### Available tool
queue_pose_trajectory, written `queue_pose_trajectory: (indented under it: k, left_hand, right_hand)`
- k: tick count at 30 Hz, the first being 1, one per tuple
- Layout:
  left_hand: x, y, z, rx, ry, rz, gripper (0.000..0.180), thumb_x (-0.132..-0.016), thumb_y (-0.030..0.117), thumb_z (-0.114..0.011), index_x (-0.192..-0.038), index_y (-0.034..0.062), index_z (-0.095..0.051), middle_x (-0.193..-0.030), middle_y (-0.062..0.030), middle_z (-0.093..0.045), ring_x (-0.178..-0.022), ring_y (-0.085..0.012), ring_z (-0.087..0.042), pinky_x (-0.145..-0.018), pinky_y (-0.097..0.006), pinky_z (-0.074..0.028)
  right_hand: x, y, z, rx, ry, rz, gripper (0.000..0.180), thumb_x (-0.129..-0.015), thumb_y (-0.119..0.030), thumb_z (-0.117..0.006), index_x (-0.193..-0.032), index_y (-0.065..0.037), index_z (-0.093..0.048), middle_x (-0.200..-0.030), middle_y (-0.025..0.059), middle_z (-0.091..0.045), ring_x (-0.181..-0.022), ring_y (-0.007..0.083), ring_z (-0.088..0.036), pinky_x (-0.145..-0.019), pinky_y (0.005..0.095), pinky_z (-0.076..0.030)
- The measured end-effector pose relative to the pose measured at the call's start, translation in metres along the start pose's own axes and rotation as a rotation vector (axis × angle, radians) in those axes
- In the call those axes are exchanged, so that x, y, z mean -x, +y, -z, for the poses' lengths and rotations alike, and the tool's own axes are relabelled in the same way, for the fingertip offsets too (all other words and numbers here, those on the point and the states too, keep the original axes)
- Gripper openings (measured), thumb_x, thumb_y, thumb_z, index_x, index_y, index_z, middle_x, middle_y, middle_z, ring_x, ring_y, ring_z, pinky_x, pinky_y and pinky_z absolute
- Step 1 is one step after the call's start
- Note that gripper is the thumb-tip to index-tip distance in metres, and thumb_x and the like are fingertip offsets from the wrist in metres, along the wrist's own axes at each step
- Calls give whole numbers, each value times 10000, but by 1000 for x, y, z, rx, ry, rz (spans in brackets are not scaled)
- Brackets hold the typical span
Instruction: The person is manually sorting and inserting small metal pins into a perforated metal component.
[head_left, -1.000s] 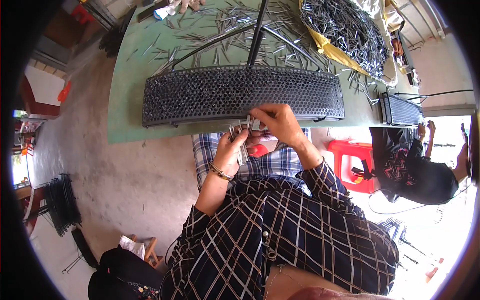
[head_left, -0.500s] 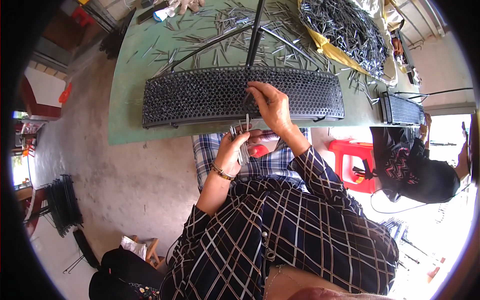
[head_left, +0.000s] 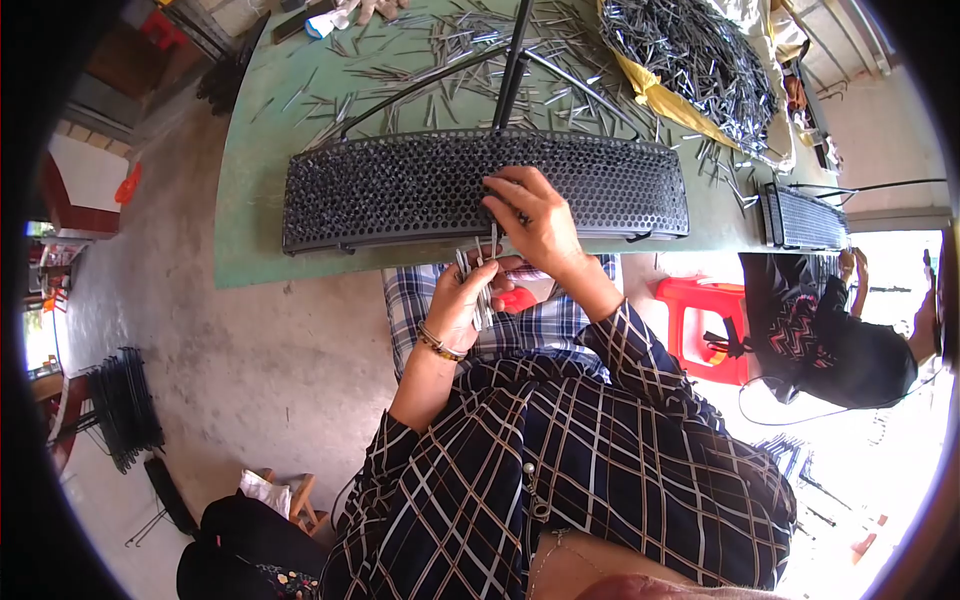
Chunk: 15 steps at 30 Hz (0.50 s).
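A long black panel [head_left: 390, 195], punched with rows of round holes, stands along the table's near edge, with thin strips filling many holes on its left part. My right hand [head_left: 542, 228] is at the panel's middle, thumb and fingers bent close against the holes. Whatever its fingertips grip is too small or hidden to name. Below the panel's lower edge, my left hand [head_left: 462, 296] is closed around a bunch of thin metal strips [head_left: 484, 312], their ends sticking out above and below the fingers.
Loose strips [head_left: 385, 75] litter the green table [head_left: 250, 235]. A heaped sack of strips [head_left: 700, 70] lies at the far right. Black rods [head_left: 512, 85] rise behind the panel. Right of me are a red stool [head_left: 700, 300] and a person in black [head_left: 850, 340] beside a second panel [head_left: 805, 218].
My right hand has shifted slightly left and down over the panel, its fingers curling differently. My left hand keeps its bunch of strips in nearly the same place.
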<state>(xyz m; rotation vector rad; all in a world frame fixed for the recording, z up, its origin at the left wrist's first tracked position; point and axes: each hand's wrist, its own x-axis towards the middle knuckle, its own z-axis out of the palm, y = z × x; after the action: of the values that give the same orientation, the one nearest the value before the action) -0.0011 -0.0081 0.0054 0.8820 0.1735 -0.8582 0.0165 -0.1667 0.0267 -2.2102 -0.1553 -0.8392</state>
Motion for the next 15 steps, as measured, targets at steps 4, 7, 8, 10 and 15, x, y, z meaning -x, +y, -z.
queue_pose_trajectory:
  k: [4, 7, 8, 10, 15]
  left_hand:
    - [-1, 1, 2, -19, -55, -72, 208, -915, 166, -564, -1103, 77, -560, -1029, -95, -668, -761, -91, -593, -538, -217, -464]
    - [-3, 0, -1, -45, -82, -63, 229, -924, 173, -549, -1119, 52, -553, -1040, -110, -662, -738, -90, -576, -536, -211, -451]
    - [-5, -1, -2, -33, -89, -33, 241, -930, 172, -536, -1129, 36, -546, -1046, -127, -657, -734, -94, -570, -540, -211, -448]
    - [-8, -3, -5, -22, -99, -2, 253, -936, 171, -523, -1138, 20, -540, -1052, -145, -652, -730, -98, -564, -543, -210, -446]
    - [-10, -9, 3, 28, -146, 74, 276, -921, 110, -481, -1162, -20, -521, -1063, -202, -635, -749, -124, -563, -560, -226, -455]
  right_hand:
    - [4, -10, 19, -290, -355, -522, 217, -826, -197, -691, -901, 7, -689, -775, 101, -661, -670, 158, -631, -619, 279, -499]
    - [4, -7, 27, -418, -306, -609, 203, -834, -161, -684, -945, 8, -681, -803, 80, -677, -716, 99, -615, -635, 247, -496]
    - [4, -5, 29, -481, -279, -654, 200, -837, -143, -681, -967, 9, -676, -818, 70, -685, -740, 70, -607, -642, 231, -495]
    - [-1, -1, 29, -408, -158, -619, 195, -839, -134, -678, -973, 7, -675, -811, 70, -684, -736, 70, -605, -638, 231, -492]
    - [-7, 4, 13, -168, 14, -380, 142, -824, -90, -673, -948, -20, -678, -832, 81, -665, -680, 132, -624, -593, 245, -484]
